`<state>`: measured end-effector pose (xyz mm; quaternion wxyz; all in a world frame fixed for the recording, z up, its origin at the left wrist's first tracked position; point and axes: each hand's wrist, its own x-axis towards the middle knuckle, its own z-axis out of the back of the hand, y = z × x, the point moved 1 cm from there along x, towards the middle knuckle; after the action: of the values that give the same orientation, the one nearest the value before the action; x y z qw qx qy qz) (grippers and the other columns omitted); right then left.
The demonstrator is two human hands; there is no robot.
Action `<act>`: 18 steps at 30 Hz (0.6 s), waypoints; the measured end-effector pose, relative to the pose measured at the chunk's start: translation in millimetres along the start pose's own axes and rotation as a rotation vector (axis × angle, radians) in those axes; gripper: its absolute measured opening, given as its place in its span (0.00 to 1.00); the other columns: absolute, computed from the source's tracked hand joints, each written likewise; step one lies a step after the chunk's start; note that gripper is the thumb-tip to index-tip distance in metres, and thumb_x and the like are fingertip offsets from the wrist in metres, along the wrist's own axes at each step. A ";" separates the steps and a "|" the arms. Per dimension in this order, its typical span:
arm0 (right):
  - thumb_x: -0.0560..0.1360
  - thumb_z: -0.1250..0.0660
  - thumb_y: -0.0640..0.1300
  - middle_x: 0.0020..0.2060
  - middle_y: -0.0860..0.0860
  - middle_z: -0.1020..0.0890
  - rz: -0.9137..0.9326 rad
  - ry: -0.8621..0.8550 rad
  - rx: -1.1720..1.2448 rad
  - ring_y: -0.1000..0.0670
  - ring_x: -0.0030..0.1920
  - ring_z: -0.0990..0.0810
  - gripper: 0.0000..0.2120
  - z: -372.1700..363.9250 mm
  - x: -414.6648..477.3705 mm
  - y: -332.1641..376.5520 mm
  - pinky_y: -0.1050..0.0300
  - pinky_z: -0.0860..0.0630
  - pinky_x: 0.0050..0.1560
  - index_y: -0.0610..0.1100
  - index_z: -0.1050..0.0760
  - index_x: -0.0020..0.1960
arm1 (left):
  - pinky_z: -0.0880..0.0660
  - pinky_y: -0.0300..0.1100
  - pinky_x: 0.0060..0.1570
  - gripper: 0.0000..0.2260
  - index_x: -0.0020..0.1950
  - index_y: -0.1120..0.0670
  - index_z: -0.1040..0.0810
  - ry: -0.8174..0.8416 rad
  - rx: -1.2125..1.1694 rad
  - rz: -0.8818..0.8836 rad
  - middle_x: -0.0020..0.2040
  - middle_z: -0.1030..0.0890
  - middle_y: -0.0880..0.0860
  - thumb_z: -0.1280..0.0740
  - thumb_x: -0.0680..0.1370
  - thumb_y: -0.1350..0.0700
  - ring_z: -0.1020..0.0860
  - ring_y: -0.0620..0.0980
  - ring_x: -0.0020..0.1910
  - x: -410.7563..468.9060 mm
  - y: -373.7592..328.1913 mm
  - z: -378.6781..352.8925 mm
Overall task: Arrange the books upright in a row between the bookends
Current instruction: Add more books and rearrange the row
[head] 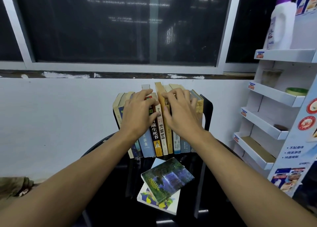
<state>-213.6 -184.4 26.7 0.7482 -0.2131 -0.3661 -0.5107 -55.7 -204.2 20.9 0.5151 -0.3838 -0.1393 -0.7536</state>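
Two to go, by my count. Head view: a green-and-blue landscape-cover paperback lies flat across a white paperback with a purple-and-yellow cover. Both are on the black seat, just in front of the row of upright books.

DESK: And the row itself?

ME: Standing, spines toward me, backed against the white wall. A black metal bookend touches its right end. At the left end I see only a dark sliver and cannot call it a bookend.

DESK: Hands?

ME: Left hand is spread over the left group, fingers nearly straight and reaching the top edges, thumb on a black spine. It clasps nothing. Right hand lies over the right group, fingers lightly bent on the tops, thumb against a tall tan book. It is pressing rather than clasping, as far as I can tell.

DESK: Why there?

ME: My read: the hands meet at mid-row, one group each, either to square the books up or to part them for a slot. I cannot tell which. The tall tan book stands proud of its neighbours, so the top line is uneven.

DESK: Risk?

ME: These are thin paperbacks; with the pressure eased, the left group may lean. The loose pair sits close under the wrists, handy for a next pick.
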 end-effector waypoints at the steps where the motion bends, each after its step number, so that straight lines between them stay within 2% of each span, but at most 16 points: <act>1: 0.78 0.36 0.47 0.59 0.50 0.28 -0.006 -0.023 -0.002 0.48 0.61 0.33 0.16 -0.6 -3.6 4.3 0.50 0.36 0.54 0.50 0.28 0.65 | 0.32 0.55 0.67 0.15 0.59 0.45 0.18 -0.004 -0.003 0.000 0.73 0.28 0.47 0.24 0.73 0.47 0.31 0.52 0.71 -0.5 -0.4 -0.1; 4: 0.79 0.35 0.46 0.55 0.49 0.28 -0.018 -0.052 0.048 0.47 0.56 0.29 0.14 -4.4 -14.0 15.7 0.49 0.28 0.52 0.48 0.31 0.63 | 0.32 0.55 0.66 0.15 0.59 0.46 0.18 -0.019 -0.019 -0.004 0.72 0.28 0.48 0.25 0.74 0.49 0.30 0.53 0.71 -2.7 -0.1 -0.1; 6: 0.81 0.36 0.46 0.55 0.48 0.27 -0.047 -0.038 0.157 0.45 0.50 0.23 0.14 -5.1 -19.4 19.2 0.45 0.21 0.43 0.49 0.34 0.64 | 0.32 0.56 0.67 0.15 0.60 0.47 0.18 -0.017 -0.019 -0.008 0.73 0.28 0.49 0.25 0.74 0.49 0.31 0.53 0.71 -3.6 0.1 0.4; 8: 0.81 0.36 0.44 0.56 0.47 0.26 -0.074 -0.041 0.195 0.42 0.45 0.20 0.14 -4.9 -22.5 18.9 0.43 0.20 0.38 0.48 0.36 0.64 | 0.32 0.56 0.67 0.16 0.60 0.48 0.18 -0.011 -0.014 -0.011 0.73 0.28 0.49 0.25 0.74 0.48 0.31 0.53 0.72 -3.4 -0.2 1.1; 14: 0.80 0.35 0.40 0.56 0.44 0.23 -0.094 -0.090 0.241 0.42 0.47 0.20 0.13 2.0 -25.0 16.4 0.45 0.20 0.43 0.45 0.33 0.63 | 0.32 0.56 0.68 0.16 0.60 0.47 0.18 -0.016 -0.028 -0.012 0.73 0.29 0.49 0.24 0.73 0.48 0.31 0.53 0.72 -3.6 -0.6 0.1; 18: 0.80 0.34 0.39 0.56 0.45 0.22 -0.093 -0.118 0.287 0.47 0.48 0.20 0.15 14.7 -31.7 15.0 0.57 0.22 0.46 0.42 0.30 0.65 | 0.32 0.55 0.67 0.16 0.60 0.47 0.19 -0.009 -0.025 -0.009 0.73 0.29 0.49 0.24 0.73 0.48 0.31 0.53 0.71 -2.2 0.5 -0.4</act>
<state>-211.3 -149.1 12.6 0.7237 -0.1163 -0.4881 -0.4738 -55.1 -203.1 18.9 0.5062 -0.3929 -0.1341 -0.7559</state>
